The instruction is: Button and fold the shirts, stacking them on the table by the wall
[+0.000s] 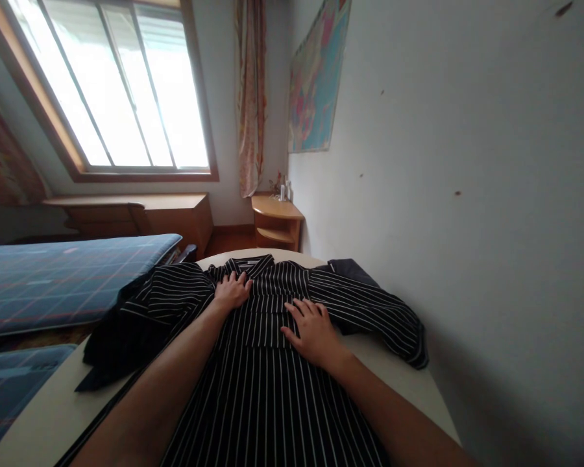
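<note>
A black garment with thin white stripes (pixel 272 383), with a collar and long sleeves, lies spread on a pale table (pixel 418 395), collar at the far end. Flat on its upper left chest, just below the collar, rests my left hand (pixel 232 290), fingers apart. My right hand (pixel 312 329) lies with spread fingers on the right side of the chest, lower than the left. One sleeve reaches out to the right over the table; the other is bunched at the left. Dark cloth (pixel 114 350) hangs by the left sleeve, and another dark piece (pixel 355 271) shows behind the right sleeve.
Checked blue mattresses (pixel 78 279) stand close on the left. A white wall (pixel 467 259) runs along the right side. Behind are a wooden desk (pixel 175 202), a corner shelf (pixel 277 207) with small items, a window (pixel 121 91), curtains (pixel 252 97) and a wall map (pixel 316 84).
</note>
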Motion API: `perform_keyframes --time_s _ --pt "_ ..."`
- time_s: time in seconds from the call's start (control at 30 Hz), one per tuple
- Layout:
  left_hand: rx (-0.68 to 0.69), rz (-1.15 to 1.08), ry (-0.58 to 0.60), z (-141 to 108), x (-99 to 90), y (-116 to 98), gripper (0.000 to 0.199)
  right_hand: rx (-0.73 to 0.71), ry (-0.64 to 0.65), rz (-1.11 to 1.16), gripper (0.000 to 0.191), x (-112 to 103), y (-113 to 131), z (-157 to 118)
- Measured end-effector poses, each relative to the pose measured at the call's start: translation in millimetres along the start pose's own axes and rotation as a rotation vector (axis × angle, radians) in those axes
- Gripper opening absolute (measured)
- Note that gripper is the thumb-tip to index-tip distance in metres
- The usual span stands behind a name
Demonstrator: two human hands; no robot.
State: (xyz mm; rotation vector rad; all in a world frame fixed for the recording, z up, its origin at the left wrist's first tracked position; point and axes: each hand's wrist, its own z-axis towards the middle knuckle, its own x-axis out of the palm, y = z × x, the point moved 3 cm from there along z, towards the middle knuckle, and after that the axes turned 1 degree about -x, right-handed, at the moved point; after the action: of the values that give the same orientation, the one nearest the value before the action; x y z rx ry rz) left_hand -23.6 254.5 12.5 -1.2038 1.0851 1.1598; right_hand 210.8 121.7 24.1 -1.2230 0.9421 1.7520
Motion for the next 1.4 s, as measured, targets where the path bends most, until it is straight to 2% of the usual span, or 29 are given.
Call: perform_keyframes --time_s 0.13,0.2,0.3,0.37,0.43,0.57,0.63,0.73,0.9,1.03,1.27,1.4 --pt "-0.04 0.037 -0.04 -3.4 -7.2 -6.0 0.061 -0.019 0.06 0.042 0.057 5.5 -3.8 1.8" --pt "0.01 0.041 -0.097 -9.9 -9.1 -18.5 0.06 -0.03 0.014 0.069 0.052 -5.1 -6.5 4.9" --pt "0.163 -0.006 -0.171 -24.8 -8.4 -43.5 0.054 0.017 -0.087 0.084 0.037 -32.1 -20.4 10.1" --pt "0.258 -0.048 -0.167 -36.2 -5.4 -59.4 0.054 0.125 -0.133 0.038 0.031 -48.8 -40.4 10.3" --pt "0.294 -0.071 -0.124 -47.5 -1.3 -71.9 0.06 0.277 -0.156 -0.05 0.031 -59.5 -68.1 5.8" --pt "0.308 -0.119 -0.089 -69.4 4.4 -88.5 0.064 0.559 -0.166 -0.237 0.041 -64.4 -127.5 -11.4" --pt "0.347 -0.163 -0.1 -79.4 6.1 -93.9 0.062 0.628 -0.15 -0.27 0.043 -62.8 -149.3 -18.0" --pt "0.378 -0.207 -0.077 -89.8 10.4 -97.2 0.061 0.68 -0.132 -0.28 0.043 -61.7 -167.0 -23.1" --pt "0.394 -0.207 -0.015 -95.4 14.5 -95.9 0.064 0.729 -0.153 -0.334 0.03 -68.8 -169.7 -25.8" --pt "0.433 -0.221 -0.001 -96.4 13.2 -94.3 0.067 0.748 -0.16 -0.352 0.032 -82.6 -164.5 -20.7" --pt "0.445 -0.237 -0.007 -96.3 14.8 -92.3 0.069 0.76 -0.2 -0.304 0.034 -126.1 -158.0 3.9" --pt "0.434 -0.264 -0.027 -95.5 16.3 -91.8 0.066 0.75 -0.225 -0.305 0.027 -151.8 -141.9 22.4"
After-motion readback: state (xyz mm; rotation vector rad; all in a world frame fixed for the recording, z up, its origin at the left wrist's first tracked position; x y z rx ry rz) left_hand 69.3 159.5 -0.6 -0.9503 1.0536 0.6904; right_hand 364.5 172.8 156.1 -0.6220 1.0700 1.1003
